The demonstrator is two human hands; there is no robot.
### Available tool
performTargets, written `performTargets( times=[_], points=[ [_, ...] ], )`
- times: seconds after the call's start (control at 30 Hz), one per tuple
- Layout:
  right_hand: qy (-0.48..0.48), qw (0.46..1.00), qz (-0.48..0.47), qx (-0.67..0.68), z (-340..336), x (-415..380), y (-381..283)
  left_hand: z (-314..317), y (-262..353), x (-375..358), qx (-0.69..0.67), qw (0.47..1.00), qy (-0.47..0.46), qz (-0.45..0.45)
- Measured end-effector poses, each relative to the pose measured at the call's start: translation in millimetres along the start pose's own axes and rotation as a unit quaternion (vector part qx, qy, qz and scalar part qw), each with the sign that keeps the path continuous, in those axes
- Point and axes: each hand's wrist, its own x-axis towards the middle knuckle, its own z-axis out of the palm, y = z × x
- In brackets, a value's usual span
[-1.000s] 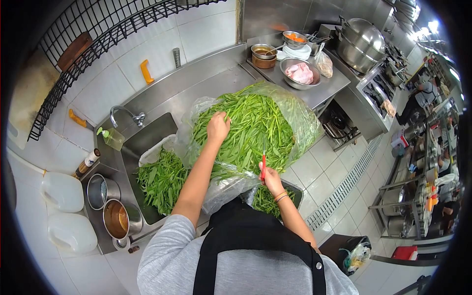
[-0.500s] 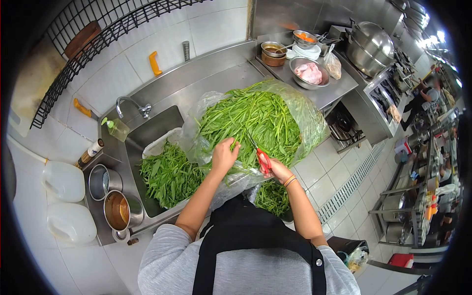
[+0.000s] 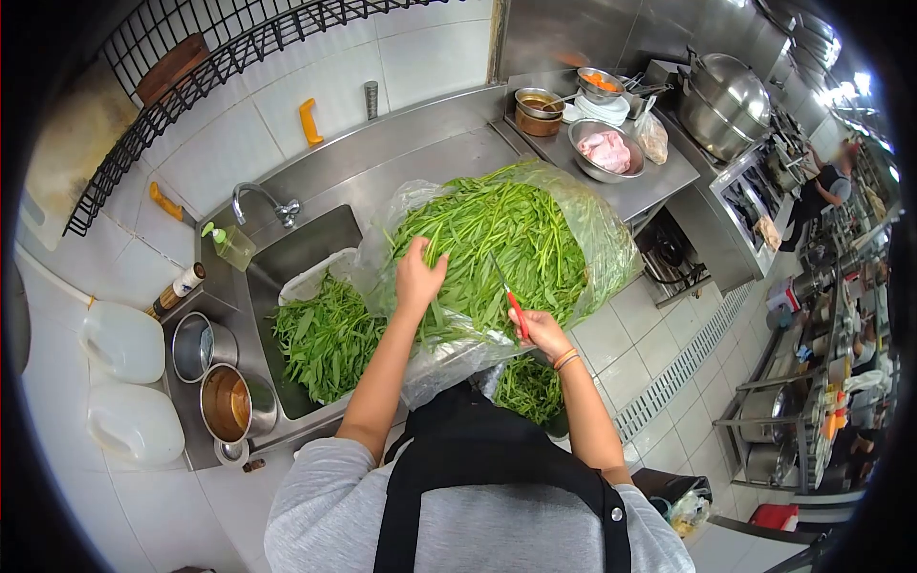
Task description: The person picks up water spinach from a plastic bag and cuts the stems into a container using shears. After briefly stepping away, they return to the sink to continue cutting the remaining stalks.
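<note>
A large heap of leafy greens [image 3: 506, 229] lies in an open clear plastic bag [image 3: 607, 239] on the steel counter. My left hand [image 3: 420, 277] is at the heap's left side, fingers apart and touching the leaves. My right hand [image 3: 543, 332] grips red-handled scissors [image 3: 517, 315], whose blades point up and left over the greens. More greens [image 3: 330, 339] lie in a white basket [image 3: 315, 274] in the sink, left of my left forearm. Below the bag, near my apron, are further cut greens [image 3: 528, 389].
Left of the sink [image 3: 301, 253] stand a soap bottle [image 3: 229, 246], metal pots [image 3: 229, 401] and plastic jugs [image 3: 136, 423]. A bowl of raw meat [image 3: 607, 153] and a steamer pot [image 3: 723, 103] stand at upper right. Another person [image 3: 826, 186] stands far right.
My left hand has moved up and left over the heap, its fingers spreading. The scissors have turned, and their handles look closer together.
</note>
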Motion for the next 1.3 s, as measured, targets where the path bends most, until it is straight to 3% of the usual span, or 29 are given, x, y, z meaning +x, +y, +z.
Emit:
performTargets(
  times=[0.07,0.13,0.2,0.27,0.33,0.4,0.5,0.6,0.63,0.67,0.73,0.83,1.0,1.07,1.13,1.3],
  points=[
    [0.003,1.000,-0.001,-0.004,3,0,-5,11,8,11,0.055,0.998,-0.022,0.027],
    [-0.005,1.000,-0.012,0.027,8,2,-12,20,21,19,0.077,0.996,-0.049,-0.005],
    [0.008,1.000,-0.027,0.014,17,11,-19,36,19,25,0.068,0.998,0.011,0.010],
    [-0.041,0.999,0.017,-0.011,19,24,-25,47,16,32,0.047,0.999,0.021,-0.009],
    [-0.012,0.998,0.049,-0.038,20,25,-32,55,0,42,0.004,0.981,0.188,0.049],
    [0.097,0.994,0.044,0.008,16,27,-27,39,-10,48,0.003,0.984,0.168,0.055],
    [0.137,0.990,0.036,-0.024,6,24,-13,30,-22,53,-0.032,0.982,0.181,0.035],
    [0.164,0.983,0.002,-0.084,14,25,-5,26,-23,59,-0.128,0.985,0.114,-0.027],
    [0.136,0.988,-0.010,-0.068,20,26,-6,28,-21,59,-0.094,0.991,0.091,0.010],
    [0.109,0.992,-0.023,-0.052,25,27,-9,30,-19,55,-0.115,0.993,0.015,-0.007],
    [0.082,0.995,-0.004,-0.055,35,28,-15,40,-21,52,-0.002,0.995,-0.089,-0.045],
    [0.028,0.999,0.011,-0.045,44,29,-21,55,-24,41,0.083,0.993,-0.082,0.004],
    [0.012,1.000,-0.008,-0.014,44,20,-26,41,-13,39,0.032,0.994,-0.104,-0.031],
    [0.003,1.000,-0.026,0.006,42,16,-26,30,-9,33,0.009,0.998,-0.040,0.043],
    [-0.046,0.997,-0.014,0.061,37,15,-26,27,-9,27,-0.017,0.998,-0.056,0.030],
    [-0.058,0.995,0.030,0.076,36,28,-26,26,5,17,-0.014,0.996,-0.089,-0.023]
  ],
)
